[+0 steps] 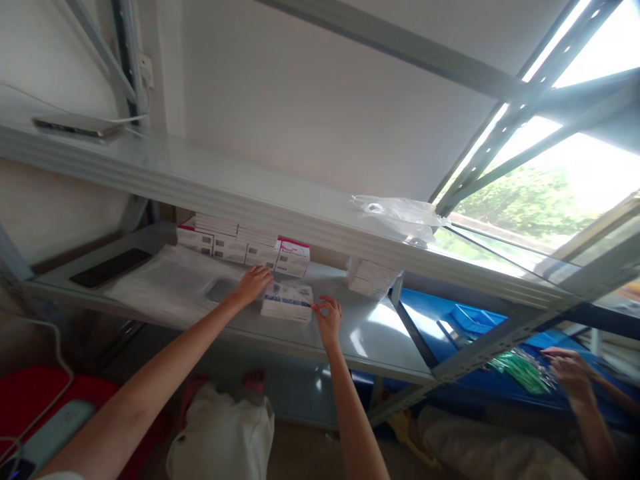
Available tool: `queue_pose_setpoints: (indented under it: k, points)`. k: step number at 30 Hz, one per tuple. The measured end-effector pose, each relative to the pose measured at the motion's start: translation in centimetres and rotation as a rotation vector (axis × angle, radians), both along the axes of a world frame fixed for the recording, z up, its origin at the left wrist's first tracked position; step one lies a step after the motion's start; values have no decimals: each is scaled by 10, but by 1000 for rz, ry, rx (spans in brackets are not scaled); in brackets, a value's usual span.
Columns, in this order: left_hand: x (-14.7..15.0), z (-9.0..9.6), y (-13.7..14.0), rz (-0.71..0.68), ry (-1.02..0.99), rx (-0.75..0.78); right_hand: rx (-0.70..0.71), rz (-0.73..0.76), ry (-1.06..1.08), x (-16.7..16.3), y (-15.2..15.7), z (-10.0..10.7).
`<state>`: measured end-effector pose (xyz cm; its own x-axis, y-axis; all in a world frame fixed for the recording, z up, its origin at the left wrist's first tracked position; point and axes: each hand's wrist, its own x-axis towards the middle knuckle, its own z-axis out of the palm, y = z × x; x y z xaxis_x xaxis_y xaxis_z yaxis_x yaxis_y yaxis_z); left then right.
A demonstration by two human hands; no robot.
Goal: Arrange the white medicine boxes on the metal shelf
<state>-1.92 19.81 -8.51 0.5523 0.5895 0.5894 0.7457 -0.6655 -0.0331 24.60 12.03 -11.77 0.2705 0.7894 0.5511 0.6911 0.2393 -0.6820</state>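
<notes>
- Left hand laid flat on the far-left corner of a small stack of boxes, fingers spread and loose, resting rather than gripping.
- Right hand at the stack's right end, fingertips pinching the near-right corner (thumb and forefinger look closed on the edge, though a bit blurry).
- Stack sitting on the middle shelf, roughly centre, near its front edge, white with blue stripes on the side.
- Just behind the stack, a row of white cartons along the far side of the shelf, barcodes facing out, one with a pink top at the right end.
- Further right on the same shelf, another short pile of white packs, apart from the stack.
- Left of the hands, a sheet of clear plastic wrap spread flat, and a dark phone lying beyond it at the far-left end.
- Upper shelf: crumpled clear bag toward the right, a flat grey device with a cable at the far left.
- Lower right, another person's hand over a blue table, beside a heap of green packets (can't tell whether touching).
- Near left, red case on the floor.
</notes>
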Motion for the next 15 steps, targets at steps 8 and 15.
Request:
queue_pose_setpoints:
  k: [8, 15]
  points:
    - [6, -10, -40, 184, -605, -40, -243, 534, 192, 17, 16, 8]
    - [60, -55, -131, 170, -1078, -288, -323, 757, 317, 9, 36, 13]
